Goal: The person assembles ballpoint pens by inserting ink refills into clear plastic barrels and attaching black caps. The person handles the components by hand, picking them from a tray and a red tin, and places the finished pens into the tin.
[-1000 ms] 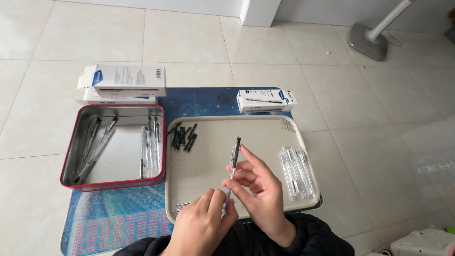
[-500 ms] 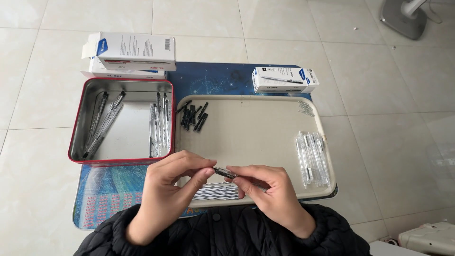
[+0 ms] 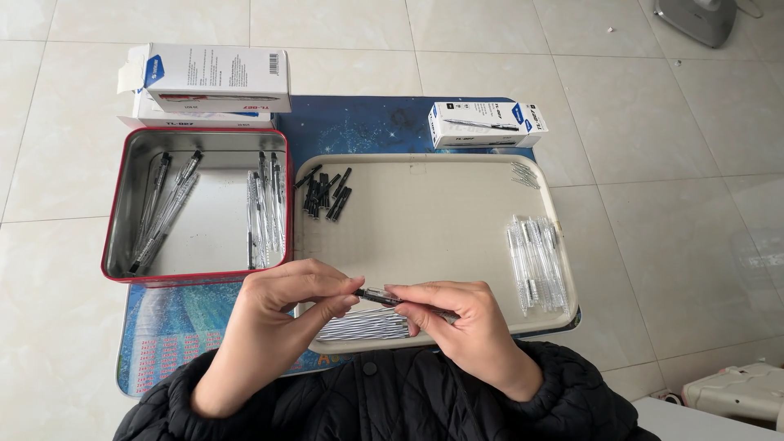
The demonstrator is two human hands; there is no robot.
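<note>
The pen [image 3: 390, 298] is held level over the near edge of the beige tray [image 3: 425, 245], gripped at both ends so that it can be worked along its length. The left hand [image 3: 282, 314] pinches its left tip between thumb and forefinger; the right hand [image 3: 457, 322] closes thumb and fingers around the barrel. Just beneath the hands lies a bundle of thin refills [image 3: 363, 325] on the tray, within easy reach. Parts are sorted by kind: black caps [image 3: 327, 194] at the tray's far left corner, clear barrels [image 3: 535, 260] along its right side. The red-rimmed metal tin [image 3: 118, 212] to the left holds pens laid in rows. Three white cartons [image 3: 216, 77] stand at the far side, off the working area.
</note>
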